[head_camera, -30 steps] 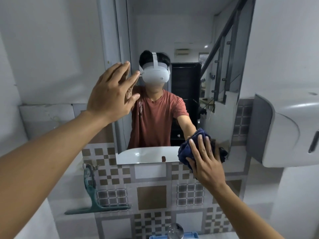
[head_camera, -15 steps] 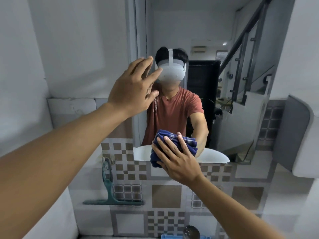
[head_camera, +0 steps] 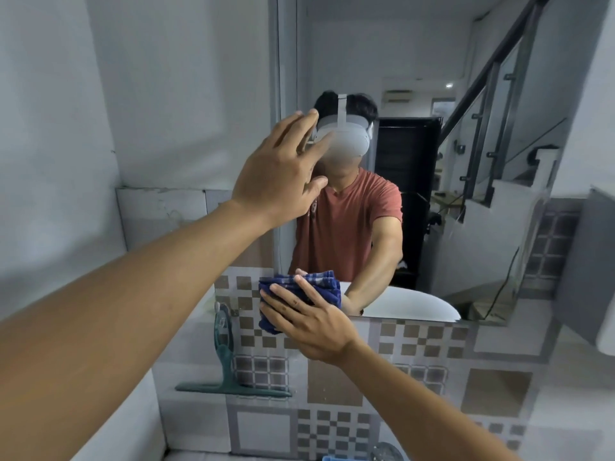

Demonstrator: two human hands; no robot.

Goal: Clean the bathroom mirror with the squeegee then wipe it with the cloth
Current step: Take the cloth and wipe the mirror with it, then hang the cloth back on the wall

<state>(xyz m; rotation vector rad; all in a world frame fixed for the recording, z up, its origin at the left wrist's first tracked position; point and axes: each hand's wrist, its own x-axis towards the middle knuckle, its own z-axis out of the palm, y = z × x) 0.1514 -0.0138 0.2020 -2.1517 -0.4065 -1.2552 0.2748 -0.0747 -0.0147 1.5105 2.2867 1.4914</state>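
Note:
The bathroom mirror (head_camera: 416, 54) hangs on the wall ahead and reflects a person in a red shirt. My right hand (head_camera: 309, 322) presses a folded dark blue cloth (head_camera: 319, 284) flat against the mirror's lower left corner, partly over the tiled wall. My left hand (head_camera: 283, 171) is raised with fingers spread, palm resting on the mirror near its left edge, holding nothing. A green squeegee (head_camera: 229, 377) hangs from a hook on the tiled wall at the lower left, blade down, away from both hands.
Patterned brown and grey tiles (head_camera: 432, 394) cover the wall below the mirror. A grey and white dispenser (head_camera: 595, 271) juts out at the right edge. A tap top (head_camera: 386, 452) and a blue item (head_camera: 332, 458) show at the bottom edge.
My right hand has slid the cloth leftwards along the mirror's bottom edge, from the right part to the lower left corner. My left hand stays raised against the glass.

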